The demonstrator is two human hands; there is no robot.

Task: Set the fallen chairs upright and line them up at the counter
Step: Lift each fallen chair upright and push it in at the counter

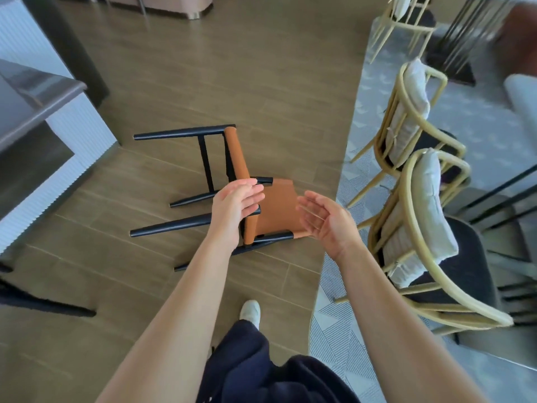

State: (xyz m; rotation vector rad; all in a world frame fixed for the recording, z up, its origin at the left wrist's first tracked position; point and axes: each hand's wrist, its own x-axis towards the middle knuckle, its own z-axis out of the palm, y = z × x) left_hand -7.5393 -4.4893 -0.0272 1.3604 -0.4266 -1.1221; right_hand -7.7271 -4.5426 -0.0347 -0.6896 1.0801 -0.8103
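Task thing: one fallen chair [279, 207], tan seat and back on a black frame, lying on the wooden floor [180, 82] ahead of me, between the counter [35, 94] on the left and the rug [334, 324] on the right.
How it lies: seemingly on its back, the tan back panel flat on the floor and the seat standing on edge.
Long axis: left to right, legs pointing left at the counter and the top of the back pointing right at the rug.
Left hand [235, 205]: fingers straight, palm turned inward, holding nothing, over the seat edge where the legs join.
Right hand [325, 222]: fingers loosely spread, palm facing the left one, holding nothing, over the right end of the back panel.
Contact: I cannot tell if either hand touches the frame; both look to be just above it.
Nearer hand: the right is closer to the top of the back, the end I judge must rise; the left is closer to the seat, the end to steady.
Counts: one tan chair fully in view, with four black legs; three yellow-framed chairs [406, 120] on the rug, all upright; two hands.
Unclear: one dark leg [46, 303] lying at near left, perhaps a second fallen chair, but too little shows.
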